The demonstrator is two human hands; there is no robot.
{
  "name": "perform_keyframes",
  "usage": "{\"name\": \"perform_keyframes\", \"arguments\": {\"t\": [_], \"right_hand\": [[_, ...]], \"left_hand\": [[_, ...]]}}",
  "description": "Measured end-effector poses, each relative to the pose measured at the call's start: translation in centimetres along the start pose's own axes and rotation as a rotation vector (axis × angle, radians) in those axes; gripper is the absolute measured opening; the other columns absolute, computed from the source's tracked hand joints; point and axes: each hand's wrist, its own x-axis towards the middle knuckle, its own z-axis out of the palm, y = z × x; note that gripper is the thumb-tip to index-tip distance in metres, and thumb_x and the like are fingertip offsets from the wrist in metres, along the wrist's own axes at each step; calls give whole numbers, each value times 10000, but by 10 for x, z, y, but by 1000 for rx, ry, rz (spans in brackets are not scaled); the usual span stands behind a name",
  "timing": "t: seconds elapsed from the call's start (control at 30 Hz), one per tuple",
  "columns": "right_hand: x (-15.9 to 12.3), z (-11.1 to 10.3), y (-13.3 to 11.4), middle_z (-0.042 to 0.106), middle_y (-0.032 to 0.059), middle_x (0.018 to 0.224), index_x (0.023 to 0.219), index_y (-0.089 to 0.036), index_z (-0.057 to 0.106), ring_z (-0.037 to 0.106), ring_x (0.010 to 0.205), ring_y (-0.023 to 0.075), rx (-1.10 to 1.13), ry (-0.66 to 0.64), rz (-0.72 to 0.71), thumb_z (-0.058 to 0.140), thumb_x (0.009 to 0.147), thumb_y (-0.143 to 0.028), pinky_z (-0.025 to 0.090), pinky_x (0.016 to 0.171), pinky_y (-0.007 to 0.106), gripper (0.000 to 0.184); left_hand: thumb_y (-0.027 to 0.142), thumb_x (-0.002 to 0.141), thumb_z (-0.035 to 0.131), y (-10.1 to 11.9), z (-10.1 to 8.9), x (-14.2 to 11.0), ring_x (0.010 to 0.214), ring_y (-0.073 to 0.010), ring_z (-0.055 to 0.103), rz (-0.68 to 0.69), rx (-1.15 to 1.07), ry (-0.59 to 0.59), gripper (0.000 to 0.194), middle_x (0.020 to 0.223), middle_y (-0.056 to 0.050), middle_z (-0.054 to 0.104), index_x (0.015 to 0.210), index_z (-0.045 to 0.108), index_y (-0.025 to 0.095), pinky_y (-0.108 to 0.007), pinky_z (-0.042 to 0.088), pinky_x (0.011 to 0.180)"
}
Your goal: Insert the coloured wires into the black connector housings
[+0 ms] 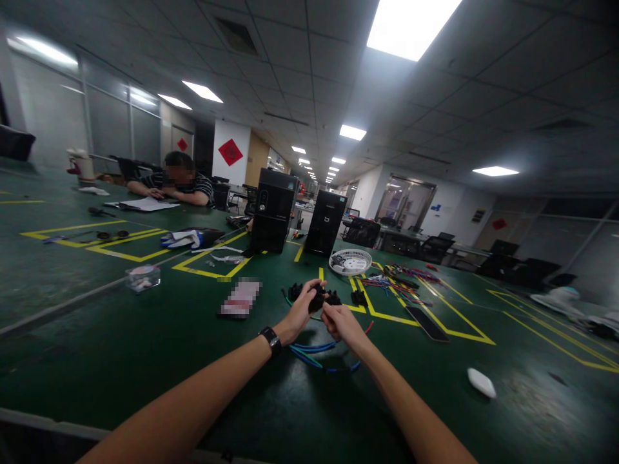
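Observation:
My left hand [300,314], with a dark watch on its wrist, is closed on a small black part [316,298] whose exact kind I cannot make out. Against the near right side of that part, my right hand [341,322] has its fingers pinched together; what lies between them is hidden. Other black pieces [359,298] sit on the green table just beyond the hands. Blue and green wires [314,349] curve across the tabletop below my hands, and a red wire end [370,327] shows to the right.
Two black computer cases [273,209] stand ahead. A white basket [351,270] and bundled coloured wires [399,289] lie right of them. Left are a phone [240,298], a clear box [143,278] and gloves [186,239]. A white case [481,383] lies right; a person [176,183] sits across.

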Motion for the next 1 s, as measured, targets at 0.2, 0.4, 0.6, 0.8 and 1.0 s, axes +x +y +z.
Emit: {"name": "perform_keyframes", "arguments": {"t": [0.2, 0.4, 0.6, 0.8, 1.0], "right_hand": [[4, 0, 5, 318, -89, 370, 538, -191, 432, 221, 310, 40, 8, -21, -24, 467, 802, -604, 140, 350, 201, 491], [2, 0, 4, 310, -91, 368, 544, -191, 432, 217, 315, 39, -12, -36, 11, 457, 823, -578, 144, 358, 201, 478], [-3, -3, -2, 305, -89, 374, 546, -187, 436, 206, 323, 43, -67, -112, 73, 421, 863, -564, 134, 354, 201, 493], [0, -1, 5, 357, -83, 433, 700, -148, 574, 249, 353, 54, -82, -198, 18, 429, 868, -559, 184, 380, 202, 467], [-4, 2, 5, 446, -42, 525, 779, -149, 643, 387, 471, 79, -415, -56, -235, 421, 922, -387, 259, 476, 203, 356]], "left_hand": [[404, 848, 537, -6, -3, 1, 1057, -199, 585, 24, 59, -15, 405, 1386, -82, 464, 1220, 479, 255, -401, 443, 951], [407, 857, 506, -2, -4, 0, 1093, -220, 579, 13, 155, -92, 397, 1397, -96, 451, 1217, 459, 247, -430, 426, 974], [241, 797, 577, 18, -1, -8, 1178, -214, 524, 184, 652, -157, 407, 1272, -105, 549, 1188, 480, 184, -376, 348, 1058], [236, 824, 502, 14, -5, -9, 914, -182, 642, 248, 874, -57, 401, 1099, -79, 631, 1216, 428, 194, -337, 479, 871], [274, 841, 470, 18, -16, 1, 809, -176, 669, 247, 858, 17, 313, 1106, -90, 624, 1144, 452, 199, -322, 518, 753]]}}
